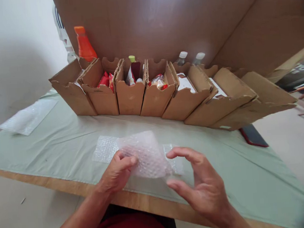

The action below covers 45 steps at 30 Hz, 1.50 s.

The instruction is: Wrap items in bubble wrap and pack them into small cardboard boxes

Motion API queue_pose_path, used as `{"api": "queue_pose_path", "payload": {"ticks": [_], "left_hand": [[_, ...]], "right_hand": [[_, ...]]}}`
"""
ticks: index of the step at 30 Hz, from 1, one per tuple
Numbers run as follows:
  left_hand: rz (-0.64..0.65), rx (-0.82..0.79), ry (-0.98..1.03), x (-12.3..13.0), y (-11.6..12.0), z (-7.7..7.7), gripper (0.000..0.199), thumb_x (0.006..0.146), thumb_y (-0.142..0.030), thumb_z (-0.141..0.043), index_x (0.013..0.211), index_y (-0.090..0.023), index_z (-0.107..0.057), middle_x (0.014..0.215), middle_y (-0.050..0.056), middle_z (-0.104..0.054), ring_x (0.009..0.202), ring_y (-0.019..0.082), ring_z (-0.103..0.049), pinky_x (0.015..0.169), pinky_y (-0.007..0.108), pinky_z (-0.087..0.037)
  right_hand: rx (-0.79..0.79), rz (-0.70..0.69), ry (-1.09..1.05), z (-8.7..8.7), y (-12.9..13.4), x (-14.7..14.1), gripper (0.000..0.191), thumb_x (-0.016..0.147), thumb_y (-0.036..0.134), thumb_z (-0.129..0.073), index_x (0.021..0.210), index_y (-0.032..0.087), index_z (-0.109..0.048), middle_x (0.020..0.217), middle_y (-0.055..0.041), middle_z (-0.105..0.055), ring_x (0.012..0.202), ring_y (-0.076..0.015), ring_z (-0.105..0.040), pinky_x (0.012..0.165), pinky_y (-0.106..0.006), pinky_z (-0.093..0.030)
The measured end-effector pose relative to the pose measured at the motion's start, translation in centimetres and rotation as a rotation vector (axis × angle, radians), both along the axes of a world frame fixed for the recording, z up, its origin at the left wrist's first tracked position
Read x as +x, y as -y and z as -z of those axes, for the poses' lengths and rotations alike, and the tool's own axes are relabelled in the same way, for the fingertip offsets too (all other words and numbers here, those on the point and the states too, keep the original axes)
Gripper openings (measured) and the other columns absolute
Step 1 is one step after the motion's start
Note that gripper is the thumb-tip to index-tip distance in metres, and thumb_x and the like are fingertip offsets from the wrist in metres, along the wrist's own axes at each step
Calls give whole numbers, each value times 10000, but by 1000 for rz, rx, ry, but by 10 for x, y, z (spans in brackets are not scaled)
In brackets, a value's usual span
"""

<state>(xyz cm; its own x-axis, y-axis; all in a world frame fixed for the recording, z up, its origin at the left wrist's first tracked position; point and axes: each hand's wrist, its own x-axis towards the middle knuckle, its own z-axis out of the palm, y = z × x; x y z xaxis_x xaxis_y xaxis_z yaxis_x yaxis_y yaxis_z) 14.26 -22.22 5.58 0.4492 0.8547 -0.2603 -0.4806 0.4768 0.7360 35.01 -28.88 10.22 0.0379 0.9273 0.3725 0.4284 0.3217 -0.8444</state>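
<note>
My left hand (121,168) pinches the left side of a bubble wrap pouch (147,156), thumb on top, holding it above the table's near part. To the pouch's right is my right hand (201,180), thumb and forefinger spread wide apart with nothing between them. The pouch's right edge looks slightly smeared by motion. Beneath it another piece of bubble wrap (105,149) lies on the cloth, showing at the left. More bubble wrap (174,159) shows at the right, close to my right fingertips; whether these are one sheet I cannot tell.
A row of cardboard bins (131,98) with packets and boxes stands across the green cloth (77,141). Behind them are an orange bottle (84,43) and white-capped bottles (182,57). Bubble wrap sheets (28,115) lie far left. A dark flat object (253,136) lies at right.
</note>
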Motion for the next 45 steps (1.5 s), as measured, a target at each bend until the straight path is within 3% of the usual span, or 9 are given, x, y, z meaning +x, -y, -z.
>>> {"api": "queue_pose_path", "payload": {"ticks": [3,6,12,16,25,29,35,39,45], "left_hand": [[171,-14,75,-2,8,-5,345,604,-438,-895,850,-214,-804,818,53,-760,937,298,-735,890,427,-574],[270,13,62,-4,13,-8,314,642,-452,-853,846,-216,-812,851,69,-765,959,312,-729,862,428,-574],[99,186,-324,-28,0,0,316,698,-416,-796,920,-191,-813,805,53,-762,843,259,-706,787,348,-544],[94,308,-522,-43,-12,11,311,775,-419,-741,971,-187,-813,908,68,-789,873,263,-707,819,353,-544],[-106,319,-702,-63,-33,-2,252,659,-438,-811,701,-196,-755,706,21,-734,691,199,-653,683,298,-532],[-131,437,-880,-63,-53,-7,333,686,-503,-780,830,-203,-769,842,42,-768,810,229,-685,753,323,-543],[-202,917,-1491,-67,-85,19,580,817,-520,-584,1244,-135,-658,962,126,-731,918,340,-664,876,508,-533],[-371,1275,-1534,-64,-71,29,571,957,-504,-501,1404,-151,-533,1230,195,-655,1113,382,-617,961,570,-505],[-8,1680,-1300,-14,-26,42,410,939,-318,-584,1341,-238,-580,1496,137,-555,1410,372,-465,1048,545,-486]], "right_hand": [[-385,-133,-576,28,3,-14,664,844,712,-694,1395,362,-572,1394,-89,-621,1279,-329,-586,1048,-505,-478],[-647,-252,-943,46,-8,-24,691,761,748,-746,1209,226,-684,1154,-135,-729,1115,-336,-681,952,-480,-531],[-551,-309,-1085,28,-17,-11,487,660,457,-914,1028,225,-696,1130,-94,-745,875,-231,-718,765,-339,-557],[-618,-364,-1118,29,-9,0,779,576,409,-969,1268,269,-638,1107,-61,-741,858,-182,-700,719,-265,-531],[-539,-3,-677,21,-6,54,525,625,440,-944,1041,201,-731,795,6,-676,655,-108,-577,586,-202,-440],[-428,159,-337,23,-41,63,457,762,483,-799,1117,216,-687,874,-20,-701,719,-155,-627,633,-261,-499],[-265,393,130,44,-75,64,488,688,349,-760,1147,200,-692,1061,-92,-718,749,-210,-607,820,-429,-522],[61,500,397,4,-60,100,292,859,405,-678,1088,227,-707,1099,-90,-719,814,-223,-649,841,-424,-531],[144,496,669,-105,-101,132,185,921,280,-594,1002,230,-752,1000,-57,-770,893,-240,-706,839,-377,-543]]}}
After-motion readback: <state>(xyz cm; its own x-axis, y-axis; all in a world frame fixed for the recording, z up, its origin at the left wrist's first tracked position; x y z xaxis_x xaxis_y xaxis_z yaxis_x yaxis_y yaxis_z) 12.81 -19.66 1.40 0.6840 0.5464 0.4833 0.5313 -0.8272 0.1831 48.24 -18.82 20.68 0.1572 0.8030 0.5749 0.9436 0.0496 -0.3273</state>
